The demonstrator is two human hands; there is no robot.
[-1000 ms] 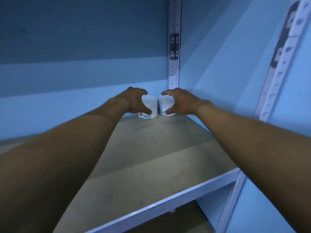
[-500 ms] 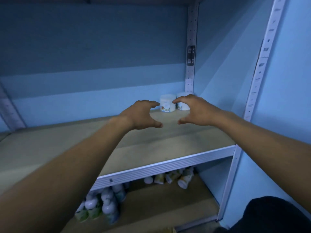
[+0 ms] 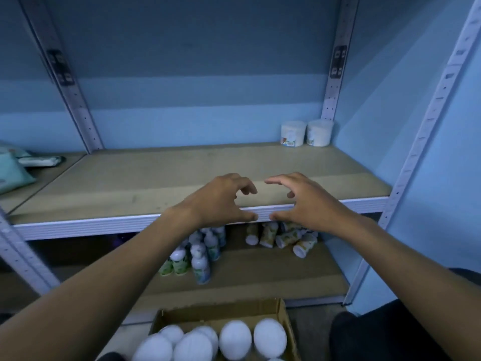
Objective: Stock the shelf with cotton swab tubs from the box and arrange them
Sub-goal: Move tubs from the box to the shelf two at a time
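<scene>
Two tubs stand touching at the shelf's back corner, about 1 o'clock from your hands. Most are left: the box at 6 o'clock is crowded with white lids. Your left hand and right hand hover at the front edge, fingers loosely curled, holding nothing (tub labels too blurred to read).

We see two tubs touching side by side in the shelf's back right corner; bottles on the lower shelf; box of tubs in front, below.
</scene>
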